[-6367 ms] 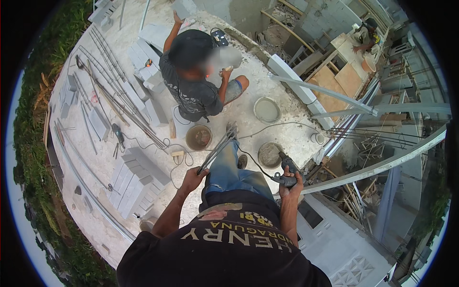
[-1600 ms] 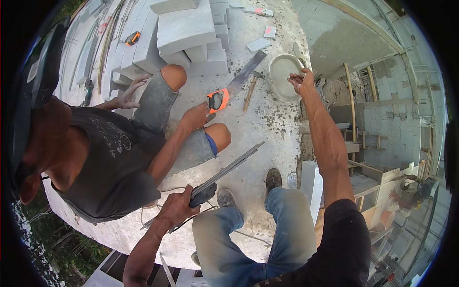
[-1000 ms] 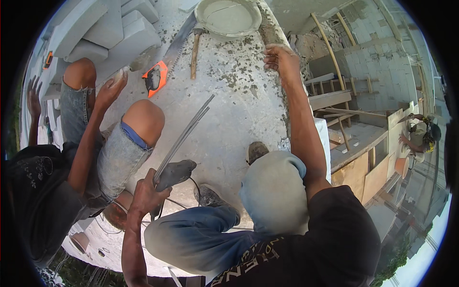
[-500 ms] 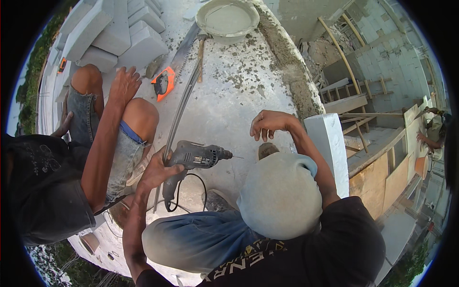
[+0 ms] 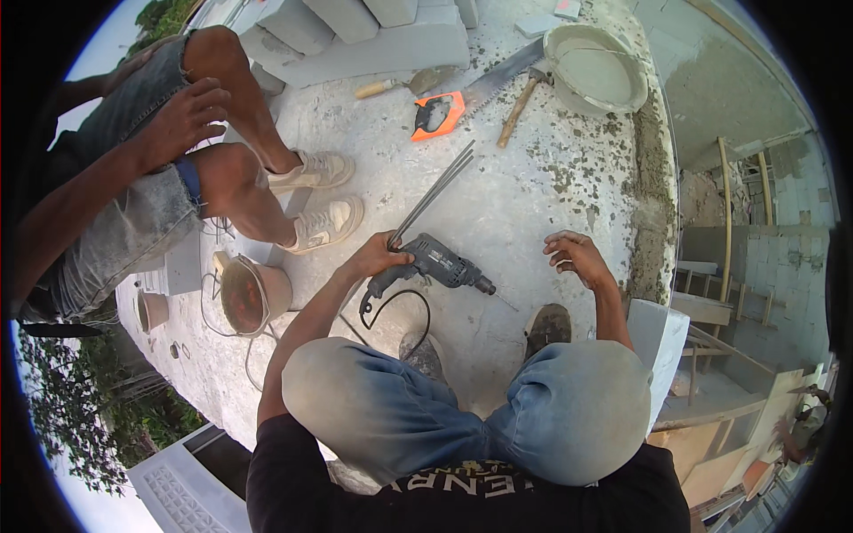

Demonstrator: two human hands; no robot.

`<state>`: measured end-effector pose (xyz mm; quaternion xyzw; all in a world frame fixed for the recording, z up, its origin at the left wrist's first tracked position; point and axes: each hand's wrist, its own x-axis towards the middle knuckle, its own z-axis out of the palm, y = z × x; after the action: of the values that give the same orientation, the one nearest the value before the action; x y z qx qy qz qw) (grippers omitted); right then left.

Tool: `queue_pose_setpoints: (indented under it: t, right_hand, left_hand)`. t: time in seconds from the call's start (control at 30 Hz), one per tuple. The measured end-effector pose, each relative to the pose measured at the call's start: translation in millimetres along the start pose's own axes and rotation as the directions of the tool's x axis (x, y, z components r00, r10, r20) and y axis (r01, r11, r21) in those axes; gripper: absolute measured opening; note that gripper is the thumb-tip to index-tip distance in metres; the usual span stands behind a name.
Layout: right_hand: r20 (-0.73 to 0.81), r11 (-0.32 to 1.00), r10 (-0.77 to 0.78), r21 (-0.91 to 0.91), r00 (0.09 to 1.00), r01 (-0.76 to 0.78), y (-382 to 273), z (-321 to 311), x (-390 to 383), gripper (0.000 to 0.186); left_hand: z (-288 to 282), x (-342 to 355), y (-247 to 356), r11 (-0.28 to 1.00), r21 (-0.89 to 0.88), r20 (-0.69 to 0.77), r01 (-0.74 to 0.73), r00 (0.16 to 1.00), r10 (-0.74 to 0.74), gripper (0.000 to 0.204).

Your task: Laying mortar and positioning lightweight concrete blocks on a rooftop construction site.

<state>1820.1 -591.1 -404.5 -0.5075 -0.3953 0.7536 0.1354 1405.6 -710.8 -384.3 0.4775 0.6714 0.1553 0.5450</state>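
Observation:
My left hand (image 5: 380, 256) is closed around several thin metal rods (image 5: 442, 183) and the rear of a dark grey power drill (image 5: 442, 264). The drill's bit points right and slightly toward me, and its black cable loops below the handle. My right hand (image 5: 576, 256) hovers above my right shoe with loosely curled fingers apart, holding nothing. Beyond the rods lie an orange-handled handsaw (image 5: 451, 115), a hammer (image 5: 517, 114) with a wooden handle and a trowel (image 5: 430, 81). The saw blade's far end reaches toward a round basin (image 5: 593, 105) of greyish contents.
A co-worker's knee (image 5: 227, 178) and shoes are at left. Two buckets (image 5: 277, 286) stand nearer, with wire around them. Pale blocks (image 5: 382, 55) are stacked at the back. A mortar strip (image 5: 653, 204) and a white block (image 5: 659, 333) line the right edge, beyond which lies a lower building area.
The view has shifted, bringing the co-worker's shoes, the trowel and the buckets into fuller sight. My left hand still grips the drill and rods; my right hand remains empty.

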Motion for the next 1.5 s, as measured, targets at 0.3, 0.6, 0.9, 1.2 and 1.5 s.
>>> queue_pose_setpoints:
  t: [0.3,0.6,0.9,1.2,1.5]
  right_hand:
    - [0.120,0.992,-0.048,-0.112,0.992,0.062,14.3,16.3,23.9,0.030]
    - [-0.331,0.610,-0.765,-0.645,0.552,0.459,-188.7,-8.7,-19.5,0.077]
    - [-0.241,0.789,-0.605,-0.313,0.759,0.529,-139.4,33.7,-40.7,0.054]
    - [-0.575,0.995,-0.093,-0.077,0.813,0.060,27.7,38.8,-130.9,0.041]
    - [-0.427,0.992,0.119,0.025,0.897,-0.120,33.4,82.4,-140.9,0.037]
  left_hand:
    - [-9.0,-20.9,17.9,0.807,0.583,-0.321,0.099,0.940,0.117,0.041]
    - [-29.7,-9.6,45.6,0.668,0.744,-0.211,0.033,0.959,0.189,0.038]
    - [-11.5,76.7,7.9,0.628,0.740,-0.035,-0.240,0.919,0.392,0.033]
    - [-48.9,144.1,49.2,0.562,0.747,-0.079,-0.355,0.792,0.605,0.028]
    - [-248.4,310.5,-5.6,0.346,0.922,-0.100,-0.172,0.759,0.643,0.056]
